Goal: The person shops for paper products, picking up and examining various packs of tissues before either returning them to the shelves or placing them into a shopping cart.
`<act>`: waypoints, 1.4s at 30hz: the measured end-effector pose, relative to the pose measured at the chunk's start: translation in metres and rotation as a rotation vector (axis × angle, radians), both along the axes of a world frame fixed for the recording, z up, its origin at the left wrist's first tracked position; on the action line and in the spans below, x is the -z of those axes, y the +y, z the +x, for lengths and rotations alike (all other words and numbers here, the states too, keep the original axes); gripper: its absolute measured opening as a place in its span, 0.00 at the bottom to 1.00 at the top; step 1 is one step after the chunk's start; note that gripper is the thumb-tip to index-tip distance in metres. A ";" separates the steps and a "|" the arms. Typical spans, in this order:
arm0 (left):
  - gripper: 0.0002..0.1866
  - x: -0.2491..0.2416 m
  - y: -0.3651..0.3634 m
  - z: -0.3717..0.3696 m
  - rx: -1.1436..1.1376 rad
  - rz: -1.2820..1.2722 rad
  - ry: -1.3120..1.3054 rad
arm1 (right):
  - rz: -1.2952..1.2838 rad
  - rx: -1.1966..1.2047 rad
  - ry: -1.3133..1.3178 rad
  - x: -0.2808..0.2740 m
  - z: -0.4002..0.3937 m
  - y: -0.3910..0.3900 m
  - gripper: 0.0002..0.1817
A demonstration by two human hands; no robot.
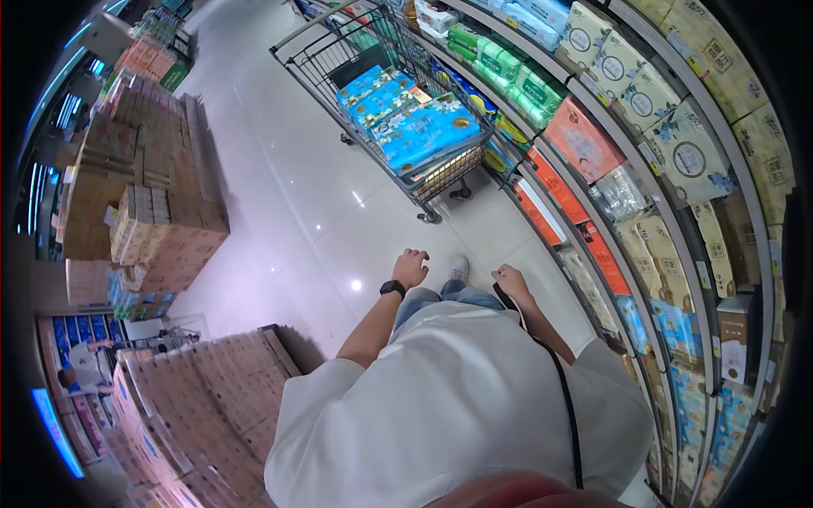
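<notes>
My left hand (412, 269), with a black watch (392, 288) on its wrist, hangs in front of my body. Its fingers are loosely bent and apart, and it holds nothing. My right hand (511, 281) is at my other side with its fingers curled in; whether anything is inside is hidden. A black strap (557, 364) runs down over my white shirt and ends close beside that hand. Ahead of both hands, out of their reach, a wire shopping cart (318, 83) carries several blue floral packs (432, 131).
Along the right, curved-looking shelves (584, 216) hold tissue packs, including green packs (500, 63) and an orange pack (584, 140). Stacked cartons (161, 182) and a pallet of packs (212, 398) stand on the left. Another person (83, 366) is at the far left. Glossy tile floor (279, 195) lies between.
</notes>
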State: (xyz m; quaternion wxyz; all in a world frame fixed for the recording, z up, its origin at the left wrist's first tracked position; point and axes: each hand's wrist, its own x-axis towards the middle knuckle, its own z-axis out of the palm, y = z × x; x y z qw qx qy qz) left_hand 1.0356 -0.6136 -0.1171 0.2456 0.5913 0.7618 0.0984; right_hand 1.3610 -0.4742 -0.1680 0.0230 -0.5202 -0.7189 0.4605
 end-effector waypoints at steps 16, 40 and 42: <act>0.44 -0.015 0.278 -0.352 0.941 -0.107 0.587 | 0.473 0.000 -0.130 -0.079 -0.400 0.031 0.32; 0.38 -0.038 0.156 -0.159 1.291 -0.584 0.597 | 0.340 0.415 -0.028 -0.074 -0.284 -0.151 0.22; 0.36 -0.040 0.122 -0.120 1.257 -0.625 0.636 | 0.329 0.376 -0.008 -0.080 -0.238 -0.190 0.25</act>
